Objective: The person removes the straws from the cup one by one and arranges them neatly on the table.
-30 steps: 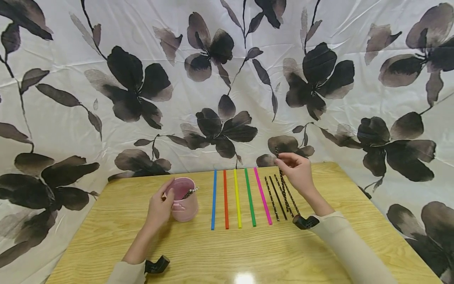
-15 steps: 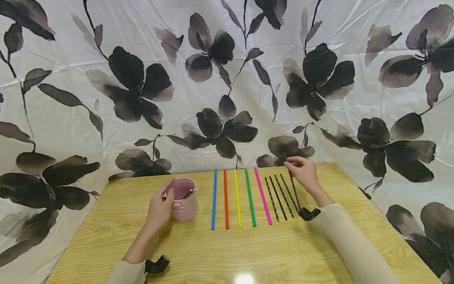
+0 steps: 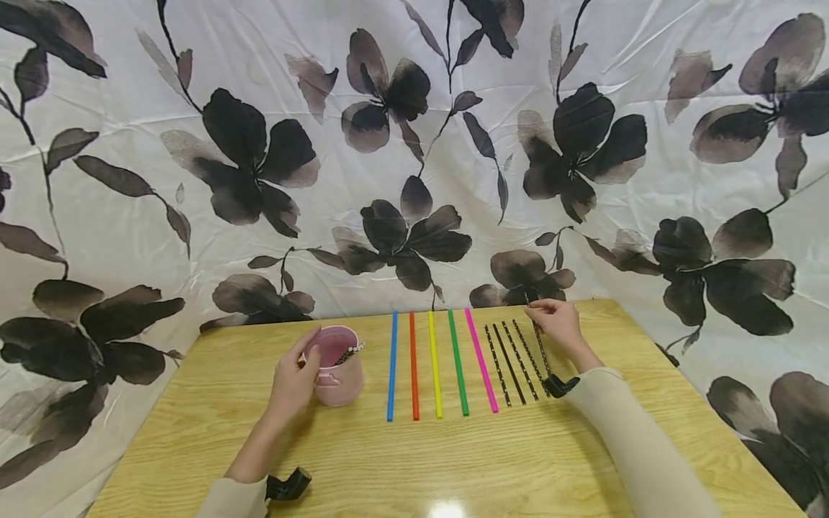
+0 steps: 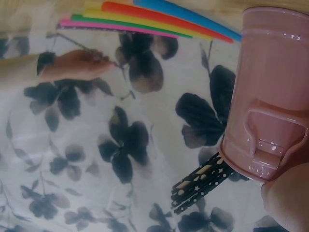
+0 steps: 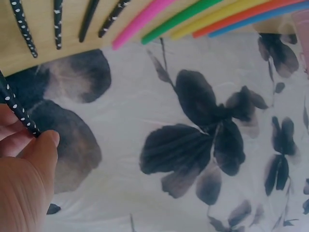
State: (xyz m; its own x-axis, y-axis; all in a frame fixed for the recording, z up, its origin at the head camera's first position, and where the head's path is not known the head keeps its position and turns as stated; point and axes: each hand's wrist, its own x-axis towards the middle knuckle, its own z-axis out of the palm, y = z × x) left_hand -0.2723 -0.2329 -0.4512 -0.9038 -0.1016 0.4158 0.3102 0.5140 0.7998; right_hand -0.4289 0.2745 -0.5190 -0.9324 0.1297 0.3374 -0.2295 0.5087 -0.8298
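My left hand (image 3: 293, 378) holds a pink metal mug (image 3: 341, 388) by its side, at the left of the table. Several black patterned paper straws (image 4: 198, 186) stick out of the mug's mouth, leaning together. With thumb and fingers my right hand (image 3: 560, 329) pinches a black straw with white dots (image 5: 18, 107) near its far end. That straw slants down toward the table, at the right end of a row. Beside it lie several black patterned straws (image 3: 516, 360). Further left in the row are a pink (image 3: 481, 360), green (image 3: 458, 363), yellow (image 3: 435, 365), orange-red (image 3: 414, 365) and blue straw (image 3: 391, 367).
The row lies on a light wooden table (image 3: 414, 460), with the straws side by side and small gaps between them. Behind the table's far edge hangs a white cloth (image 3: 479, 237) with dark flowers. A black wrist device (image 3: 288, 483) sits on the left sleeve.
My right hand has carried the dotted straw from above the black straws rightward and lowered it to the row's right end. The left hand and mug have stayed in place.
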